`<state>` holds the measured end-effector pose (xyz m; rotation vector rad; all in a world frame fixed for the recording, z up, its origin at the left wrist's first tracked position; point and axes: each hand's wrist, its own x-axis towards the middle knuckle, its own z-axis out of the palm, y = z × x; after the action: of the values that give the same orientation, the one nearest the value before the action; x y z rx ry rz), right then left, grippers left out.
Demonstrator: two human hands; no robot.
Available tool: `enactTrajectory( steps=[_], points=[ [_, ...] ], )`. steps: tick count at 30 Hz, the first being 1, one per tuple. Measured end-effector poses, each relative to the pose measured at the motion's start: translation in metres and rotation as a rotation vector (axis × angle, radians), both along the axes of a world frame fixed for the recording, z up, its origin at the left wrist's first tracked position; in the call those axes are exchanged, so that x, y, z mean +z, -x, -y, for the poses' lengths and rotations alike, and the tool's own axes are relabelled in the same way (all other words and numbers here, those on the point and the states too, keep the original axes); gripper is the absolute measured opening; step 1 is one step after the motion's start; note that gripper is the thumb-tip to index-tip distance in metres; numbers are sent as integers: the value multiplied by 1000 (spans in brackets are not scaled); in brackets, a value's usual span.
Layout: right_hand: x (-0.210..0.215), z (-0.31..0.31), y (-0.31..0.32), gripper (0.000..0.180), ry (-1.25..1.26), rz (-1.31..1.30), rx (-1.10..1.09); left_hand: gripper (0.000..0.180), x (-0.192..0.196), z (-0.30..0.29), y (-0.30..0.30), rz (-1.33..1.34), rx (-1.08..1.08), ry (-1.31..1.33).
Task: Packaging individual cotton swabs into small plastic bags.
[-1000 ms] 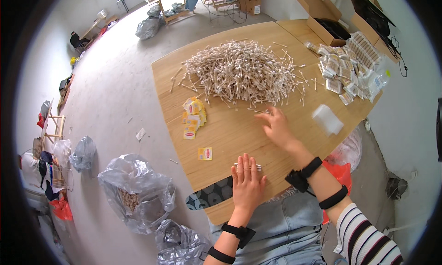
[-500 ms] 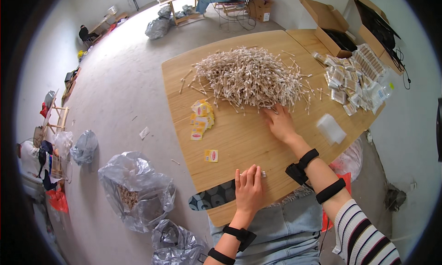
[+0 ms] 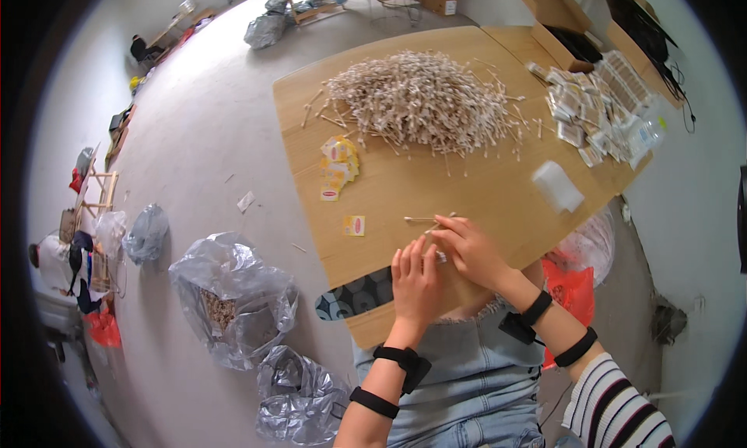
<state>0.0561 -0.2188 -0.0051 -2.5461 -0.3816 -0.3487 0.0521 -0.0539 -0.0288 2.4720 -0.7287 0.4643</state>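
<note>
Close to the table's near edge, my left hand (image 3: 415, 285) is closed around a small bunch of cotton swabs, whose white tips show beside the index finger. My right hand (image 3: 472, 252) is right next to it, slightly blurred, pinching a few cotton swabs (image 3: 419, 218) that stick out to the left. Farther back lies a big heap of loose cotton swabs (image 3: 424, 102). Left of the hands a single yellow-and-white card (image 3: 354, 225) lies flat. Beyond it are several overlapping yellow cards (image 3: 339, 168). Under my left wrist runs a dark patterned strip (image 3: 354, 295).
On the wooden table (image 3: 373, 253), white sheets or bags (image 3: 557, 187) lie at right. Behind them are filled swab packs (image 3: 580, 110), a clear bottle (image 3: 646, 137) and an open cardboard box (image 3: 564, 47). A grey plastic bag (image 3: 233, 292) with swabs stands on the floor at left.
My right hand has drawn back from the heap toward my left hand, bringing a few cotton swabs. The left hand still holds its bunch. The view has tilted slightly.
</note>
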Motion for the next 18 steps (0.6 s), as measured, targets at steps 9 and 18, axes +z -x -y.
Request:
enactTrajectory(
  steps=[9,18],
  points=[
    [5,111,-16,38,191,91,-590,32,4,-4,-1,-9,31,-7],
    [-12,179,6,25,302,1,-734,29,2,-4,-1,8,14,6]
  ],
)
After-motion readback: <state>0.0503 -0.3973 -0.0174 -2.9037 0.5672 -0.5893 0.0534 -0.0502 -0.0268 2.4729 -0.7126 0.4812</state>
